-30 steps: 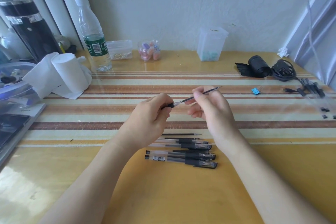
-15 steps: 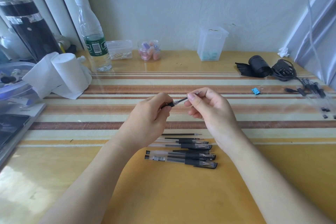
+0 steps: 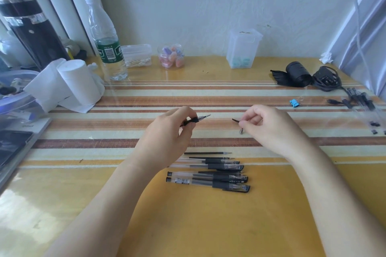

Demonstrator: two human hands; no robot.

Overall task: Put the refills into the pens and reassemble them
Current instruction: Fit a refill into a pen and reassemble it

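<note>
Pen (image 3: 197,119), one, partly assembled. Held at centre frame above the striped table (image 3: 125,131), with its black collar, clear nose and point showing to the right of the left hand (image 3: 167,133).

- Left grip: fingers curled round the barrel, holding it.
- Right hand (image 3: 269,127): right of centre, well apart from the pen. Grip narrow, pinching a small black piece (image 3: 235,120), probably the cap.
- Silvery bit (image 3: 241,131): just below those fingers; held or lying on the table, cannot tell.
- Row of pens (image 3: 208,175): lower centre, side by side, nearer the viewer than both hands.
- Loose refill (image 3: 206,153): along the row's upper edge.
- Blue binder clip (image 3: 294,102), mid right; water bottle (image 3: 106,44), upper left.

Step, as judged: closing up the held pen. The next move calls for lining the black piece up with the point and pressing it home, then taking the loose refill.

Hidden or unclear:
- The held barrel lies under the left palm, so the refill inside is unconfirmed.
- The left wrist covers the ends of the upper pens.
- Which of the lying pens are already filled is hard to make out.
</note>
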